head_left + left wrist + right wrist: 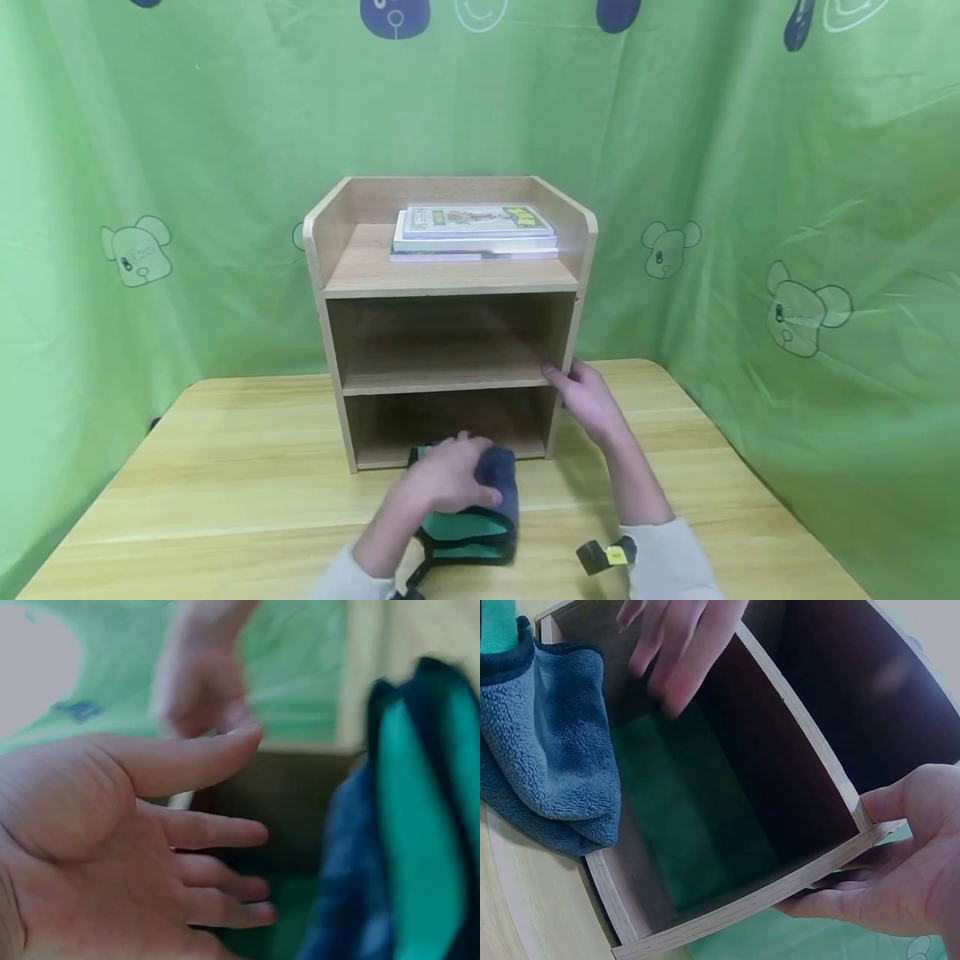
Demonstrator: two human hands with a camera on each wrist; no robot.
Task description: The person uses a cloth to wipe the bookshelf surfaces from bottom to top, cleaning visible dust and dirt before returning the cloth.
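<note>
A small wooden shelf (450, 389) stands on the table, with books on its top board. My right hand (592, 404) grips the edge of its right side panel at the middle board; in the right wrist view, the thumb (885, 806) lies on the front and the fingers go behind the panel. A folded towel (506, 492), fuzzy blue on one face and green with dark edging on the other, lies at the front of the bottom compartment. My left hand (450, 475) is over it in the head view, while the left wrist view shows the fingers (217, 829) extended beside the towel.
Several stacked books (476, 233) lie flat on the shelf's top board, between raised side walls. The light wooden table (225, 475) spreads out around the shelf. A green patterned curtain (225, 125) hangs behind and along both sides.
</note>
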